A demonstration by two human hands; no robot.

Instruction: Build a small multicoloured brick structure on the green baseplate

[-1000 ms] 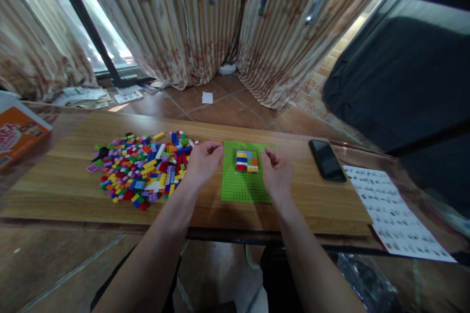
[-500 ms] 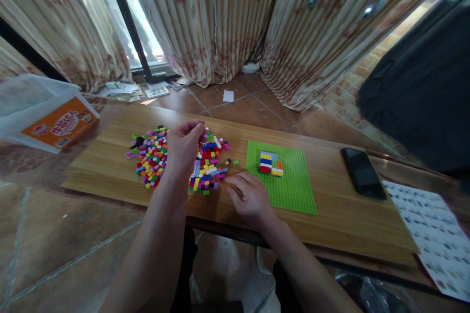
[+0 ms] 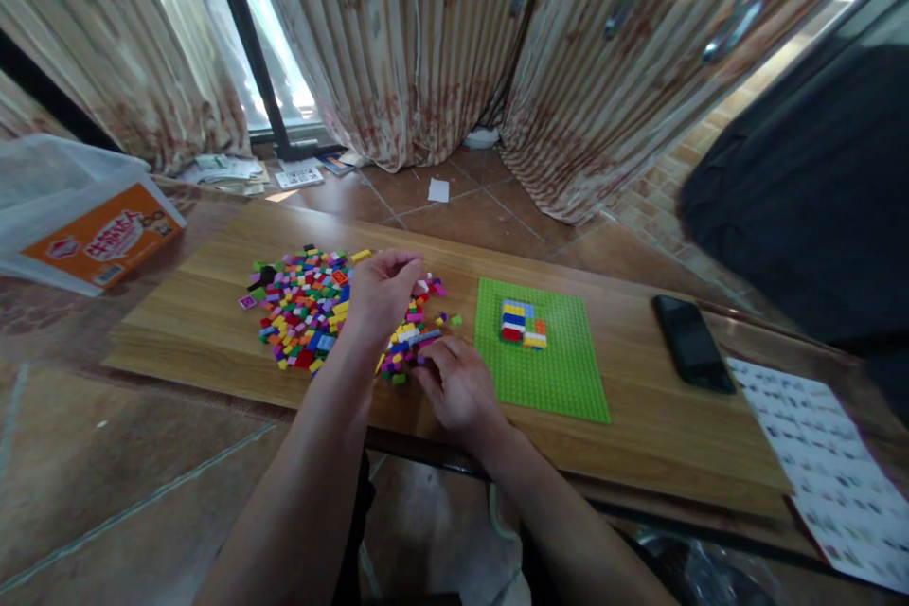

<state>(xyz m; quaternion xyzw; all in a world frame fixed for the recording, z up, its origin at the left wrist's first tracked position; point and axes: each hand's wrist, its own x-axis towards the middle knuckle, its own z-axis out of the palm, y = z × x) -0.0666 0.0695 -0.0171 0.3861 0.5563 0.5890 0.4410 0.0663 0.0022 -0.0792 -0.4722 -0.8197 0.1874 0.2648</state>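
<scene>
Over the right part of the heap of small coloured building bricks [image 3: 302, 298] is my left hand [image 3: 383, 289]. Its thumb and fingertips are pressed together, and whatever they pinch is hidden. My right hand [image 3: 460, 388] rests low at the heap's right edge, its fingers curled and their tips close together beside purple and blue bricks [image 3: 424, 338]. Anything between those tips is too small to make out. To the right lies a green baseplate [image 3: 561, 383], bearing a small build of blue, yellow, white and red bricks [image 3: 513, 322] with an orange and yellow part beside it.
A black phone [image 3: 692, 341] lies on the wooden board [image 3: 639, 440], right of the baseplate. Past it is a printed sheet [image 3: 816, 454]. At the far left stands a whitish bag with an orange label [image 3: 106, 237]. Curtains [image 3: 454, 47] hang behind.
My left hand has moved right across the heap, uncovering bricks on its left. My right hand has shifted slightly left to the bricks at the heap's edge. The view has tilted a little.
</scene>
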